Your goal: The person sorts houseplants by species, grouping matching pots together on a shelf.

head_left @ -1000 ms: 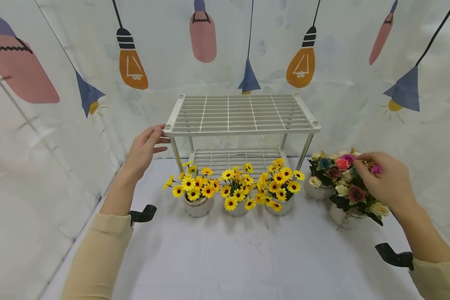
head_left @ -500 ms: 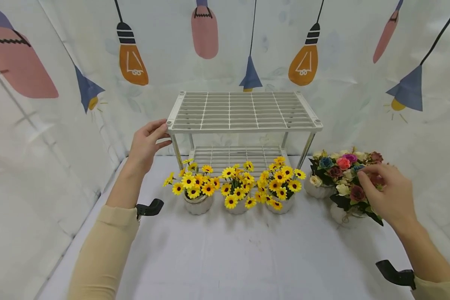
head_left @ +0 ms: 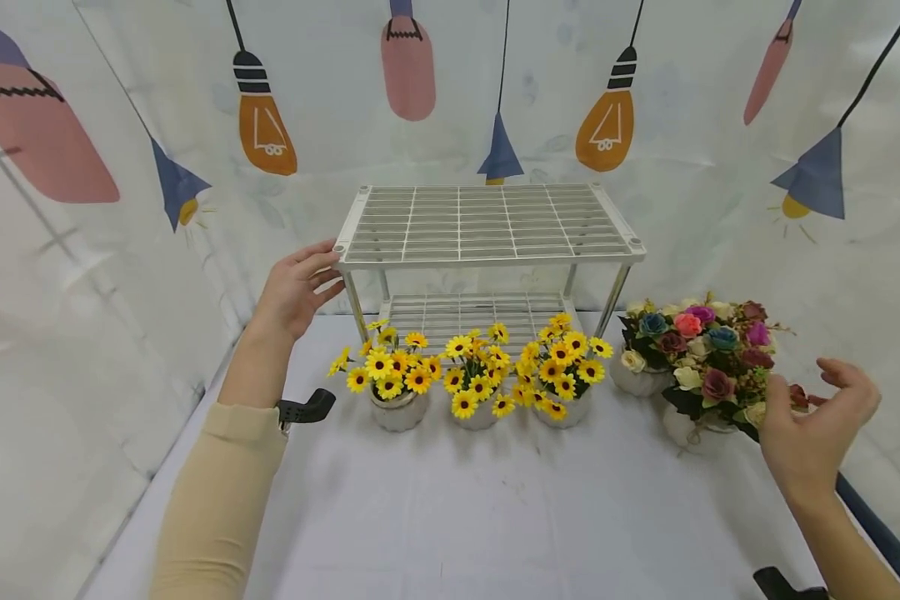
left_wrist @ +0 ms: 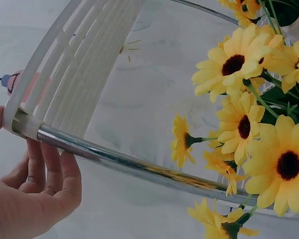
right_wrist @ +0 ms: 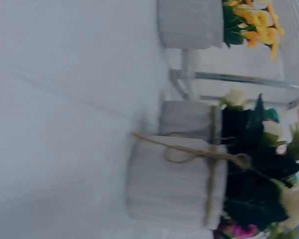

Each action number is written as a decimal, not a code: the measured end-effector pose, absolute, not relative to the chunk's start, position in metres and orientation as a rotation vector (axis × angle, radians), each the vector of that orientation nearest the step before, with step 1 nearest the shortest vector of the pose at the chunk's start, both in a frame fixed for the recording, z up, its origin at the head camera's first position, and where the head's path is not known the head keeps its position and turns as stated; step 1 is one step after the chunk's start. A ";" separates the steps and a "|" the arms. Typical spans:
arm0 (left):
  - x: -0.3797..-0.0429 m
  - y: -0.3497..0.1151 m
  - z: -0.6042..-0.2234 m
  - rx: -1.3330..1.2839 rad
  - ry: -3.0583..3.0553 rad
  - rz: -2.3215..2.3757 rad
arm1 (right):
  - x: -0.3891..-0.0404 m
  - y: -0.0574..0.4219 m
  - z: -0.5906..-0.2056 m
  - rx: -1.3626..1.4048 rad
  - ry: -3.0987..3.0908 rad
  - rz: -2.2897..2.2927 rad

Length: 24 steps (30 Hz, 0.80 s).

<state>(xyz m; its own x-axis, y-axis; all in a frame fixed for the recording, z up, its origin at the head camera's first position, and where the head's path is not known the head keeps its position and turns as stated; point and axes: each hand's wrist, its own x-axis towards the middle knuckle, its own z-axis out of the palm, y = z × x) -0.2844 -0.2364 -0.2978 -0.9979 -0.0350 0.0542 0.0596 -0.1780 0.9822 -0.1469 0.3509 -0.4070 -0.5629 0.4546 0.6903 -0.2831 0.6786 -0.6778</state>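
At the front left corner of a white two-tier wire rack, my left hand has the corner between thumb and fingers. The left wrist view shows the fingertips bent against the underside, by the chrome leg. My right hand is beside the nearer pot of mixed artificial roses, thumb and fingers apart and loosely curved. Whether it touches the flowers is hidden. Twine is tied round this grey-white pot. A second rose pot stands just behind it.
Three pots of yellow daisies stand in a row before the rack: left, middle and right. The white cloth table meets a printed backdrop behind the rack.
My right hand has moved off the top of the roses, down and right to the nearer pot's side, its fingers spreading. My left hand stays at the rack corner.
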 end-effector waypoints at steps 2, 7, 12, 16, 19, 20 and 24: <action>-0.285 -0.236 -0.297 -0.004 -1.980 -2.367 | -0.145 0.351 -0.415 -0.272 -1.911 1.066; -0.287 -0.235 -0.293 -0.018 -1.965 -2.399 | -0.144 0.356 -0.430 -0.558 -1.699 1.390; -0.287 -0.233 -0.289 -0.009 -1.964 -2.386 | -0.142 0.361 -0.439 -0.793 -1.531 1.795; -0.286 -0.232 -0.290 -0.015 -1.950 -2.419 | -0.141 0.367 -0.450 -0.957 -1.758 1.951; -0.286 -0.232 -0.292 -0.023 -1.947 -2.434 | -0.143 0.368 -0.460 -0.907 -2.018 1.928; -0.286 -0.233 -0.293 -0.023 -1.949 -2.435 | -0.144 0.367 -0.464 -0.852 -2.064 1.945; -0.284 -0.237 -0.296 -0.021 -1.949 -2.444 | -0.149 0.356 -0.473 -0.698 -2.141 2.024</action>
<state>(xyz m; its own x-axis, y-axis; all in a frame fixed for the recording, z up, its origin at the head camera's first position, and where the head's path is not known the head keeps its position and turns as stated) -0.2837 -0.2375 -0.2960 -0.9998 -0.0041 0.0206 0.0210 -0.2225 0.9747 -0.1486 0.3561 -0.4733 -0.8876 0.4009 -0.2268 0.2491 0.0036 -0.9685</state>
